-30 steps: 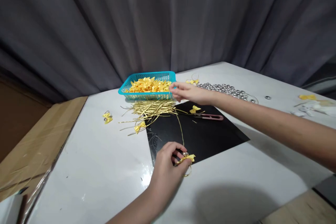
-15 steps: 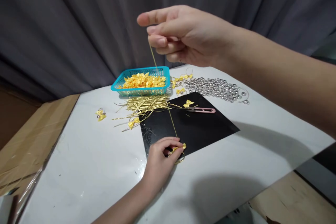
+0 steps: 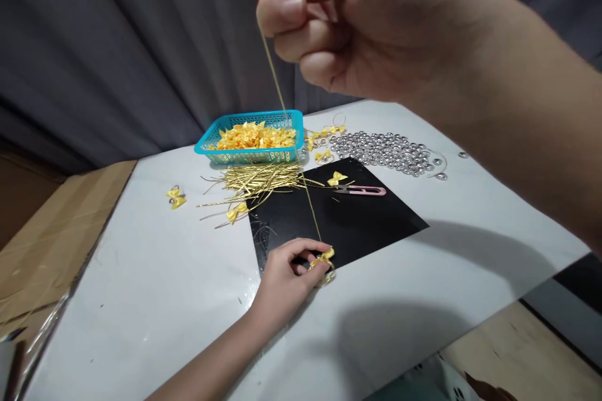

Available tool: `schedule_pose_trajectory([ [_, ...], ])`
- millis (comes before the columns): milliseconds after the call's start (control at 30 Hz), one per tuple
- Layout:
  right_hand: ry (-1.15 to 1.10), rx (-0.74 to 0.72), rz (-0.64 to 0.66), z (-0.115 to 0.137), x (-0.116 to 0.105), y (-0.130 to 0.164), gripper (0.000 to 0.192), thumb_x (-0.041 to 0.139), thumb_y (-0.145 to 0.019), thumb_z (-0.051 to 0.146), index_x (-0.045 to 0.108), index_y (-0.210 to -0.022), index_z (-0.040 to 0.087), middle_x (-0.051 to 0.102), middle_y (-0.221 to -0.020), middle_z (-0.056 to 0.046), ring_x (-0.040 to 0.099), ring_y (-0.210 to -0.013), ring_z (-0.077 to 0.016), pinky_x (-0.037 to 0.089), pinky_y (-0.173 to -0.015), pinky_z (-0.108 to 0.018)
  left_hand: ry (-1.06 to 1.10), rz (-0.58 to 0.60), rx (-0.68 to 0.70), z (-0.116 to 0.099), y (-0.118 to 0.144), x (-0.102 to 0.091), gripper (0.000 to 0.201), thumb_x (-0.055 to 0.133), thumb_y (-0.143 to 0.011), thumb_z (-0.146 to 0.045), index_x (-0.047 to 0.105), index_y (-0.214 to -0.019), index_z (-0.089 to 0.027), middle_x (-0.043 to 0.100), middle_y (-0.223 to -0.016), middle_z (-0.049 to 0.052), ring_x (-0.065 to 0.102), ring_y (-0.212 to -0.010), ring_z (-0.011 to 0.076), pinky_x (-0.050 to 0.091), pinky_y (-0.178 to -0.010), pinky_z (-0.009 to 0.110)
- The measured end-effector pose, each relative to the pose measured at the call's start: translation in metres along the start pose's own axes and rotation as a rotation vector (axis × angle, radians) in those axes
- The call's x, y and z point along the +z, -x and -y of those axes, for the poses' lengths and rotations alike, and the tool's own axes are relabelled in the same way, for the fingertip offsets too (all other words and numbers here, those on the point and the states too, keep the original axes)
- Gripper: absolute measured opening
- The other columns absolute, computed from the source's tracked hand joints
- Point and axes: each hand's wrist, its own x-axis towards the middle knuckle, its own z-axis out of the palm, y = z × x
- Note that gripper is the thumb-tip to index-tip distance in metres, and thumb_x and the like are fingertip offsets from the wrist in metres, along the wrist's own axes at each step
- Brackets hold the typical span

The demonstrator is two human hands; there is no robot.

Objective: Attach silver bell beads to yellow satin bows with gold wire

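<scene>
My left hand (image 3: 294,276) rests at the near edge of a black mat, thumb and fingers pinching a small yellow ribbon bow (image 3: 328,254). A loop of gold cord curls beside the thumb, partly hidden by the fingers. From the bow a thin gold cord (image 3: 310,203) runs taut upward to my right hand (image 3: 320,19). That hand is raised high, close to the camera, closed on the cord's upper end between thumb and fingers. Its index fingertip reaches the top of the picture.
Behind the mat (image 3: 348,219) stand a blue basket (image 3: 251,155) of yellow bows and a pile of gold cords (image 3: 261,178). Pink-handled snips (image 3: 367,190) lie near a loose bow (image 3: 337,178). Many silver beads (image 3: 385,150) spread at the back right. One beaded bow (image 3: 175,198) lies left.
My right hand has risen and come nearer the camera, pulling the gold cord higher. My left hand keeps its pinch, with more of the bow showing. The view has shifted slightly.
</scene>
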Motion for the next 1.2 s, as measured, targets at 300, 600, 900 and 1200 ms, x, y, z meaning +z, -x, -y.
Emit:
schedule_pose_trajectory([
  [300,0.03,-0.024,-0.116,-0.007,-0.024,0.001,0.032,0.023,-0.094,0.001,0.027,-0.066,0.015,0.02,-0.066,0.006,0.014,-0.046,0.0016,0.008,-0.042,-0.012,-0.104,0.038,0.103,-0.004,0.003,-0.001,0.019,0.06,-0.073,-0.017,0.074,-0.086,-0.016,0.072,-0.092,0.008,0.06,-0.07,0.0136,0.04,-0.053,0.02],
  [600,0.121,0.062,-0.113,-0.019,-0.035,0.019,0.025,0.025,-0.09,0.001,0.044,-0.087,0.017,0.032,-0.053,0.007,0.017,-0.042,-0.0033,0.009,-0.038,-0.016,-0.038,-0.011,0.113,-0.007,0.003,0.0,0.018,0.062,-0.075,-0.026,0.074,-0.083,-0.016,0.073,-0.093,0.01,0.062,-0.071,0.0158,0.044,-0.055,0.023],
  [900,1.148,0.231,0.231,-0.136,-0.048,0.045,0.017,0.045,-0.081,0.004,0.059,-0.086,0.013,0.061,-0.075,-0.004,0.052,-0.064,-0.0112,0.039,-0.059,-0.023,0.074,0.066,0.125,-0.008,0.005,-0.005,0.034,0.058,-0.071,-0.017,0.07,-0.103,-0.013,0.069,-0.107,0.011,0.059,-0.073,0.0142,0.047,-0.06,0.022],
  [1200,1.213,0.202,0.308,-0.154,-0.032,0.088,0.019,0.047,-0.082,0.011,0.059,-0.097,0.013,0.059,-0.101,-0.012,0.054,-0.094,-0.0227,0.042,-0.081,-0.035,0.192,0.034,0.032,-0.008,0.004,-0.005,0.031,0.051,-0.083,-0.026,0.071,-0.104,-0.017,0.068,-0.114,0.009,0.063,-0.077,0.0158,0.053,-0.064,0.024],
])
